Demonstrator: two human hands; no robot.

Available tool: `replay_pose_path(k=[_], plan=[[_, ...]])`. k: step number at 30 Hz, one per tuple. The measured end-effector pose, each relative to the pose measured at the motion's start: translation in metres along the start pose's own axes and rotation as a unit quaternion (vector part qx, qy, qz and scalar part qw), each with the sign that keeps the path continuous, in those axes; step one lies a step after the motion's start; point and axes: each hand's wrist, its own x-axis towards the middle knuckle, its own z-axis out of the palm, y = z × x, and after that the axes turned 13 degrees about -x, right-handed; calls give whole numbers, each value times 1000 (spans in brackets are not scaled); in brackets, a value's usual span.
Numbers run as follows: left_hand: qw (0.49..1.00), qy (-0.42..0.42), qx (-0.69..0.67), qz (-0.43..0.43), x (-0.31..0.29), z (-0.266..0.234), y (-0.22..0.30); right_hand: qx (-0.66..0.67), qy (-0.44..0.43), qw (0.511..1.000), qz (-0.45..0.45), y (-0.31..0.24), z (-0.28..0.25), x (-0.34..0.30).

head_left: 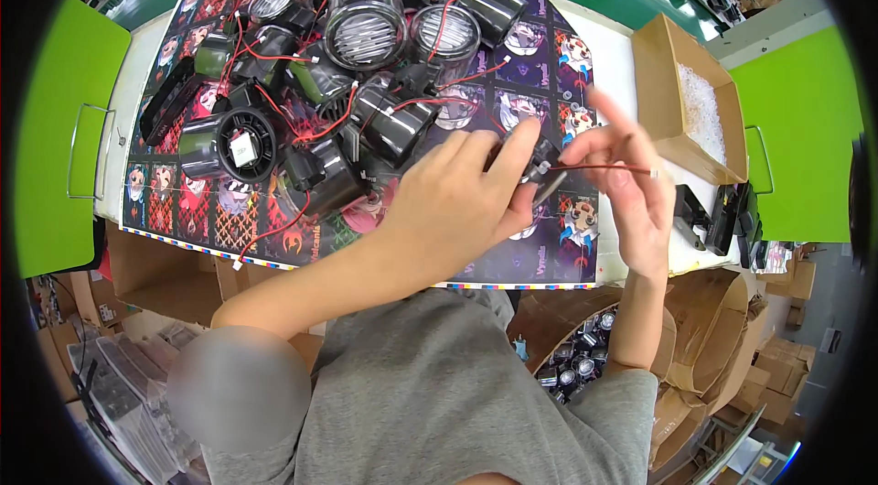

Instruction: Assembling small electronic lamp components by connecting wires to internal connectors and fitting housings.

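My left hand (466,183) is closed around a small black part (543,156), which its fingers largely hide. From this part a red wire lead (599,167) runs right to a white plug. Close by on the right, my right hand (631,188) has its fingers apart, with the wire lead passing across them. To the left of my hands lie several black cylindrical housings (389,123) with red leads. Some show a clear ribbed lens (366,35); one shows a black ring with a white square (243,150) at its centre.
A printed sheet (197,201) with cartoon figures covers the white table. At the right stand a cardboard box (663,73) of small whitish pieces and some black plastic parts (727,210). Below the table edge, an open carton (672,339) sits near many shiny round units (581,359).
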Motion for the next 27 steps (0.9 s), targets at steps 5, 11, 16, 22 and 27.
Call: replay_pose_path(k=[5, 11, 16, 22, 27], plan=[[974, 2, -227, -25, 12, 3, -11, -250, 30, 967, -27, -8, 3, -11], [948, 8, -317, -17, 13, 14, -14, -318, 72, 943, -71, -11, 17, -19], [945, 31, -326, 12, 13, 19, -18, -276, 59, 959, -6, -14, 22, -20], [950, 21, -311, 35, 13, 17, -19, -302, 102, 947, -52, -15, 27, -17], [963, 37, -266, 22, 11, 18, -18, -393, 95, 909, -99, -18, 33, -20]])
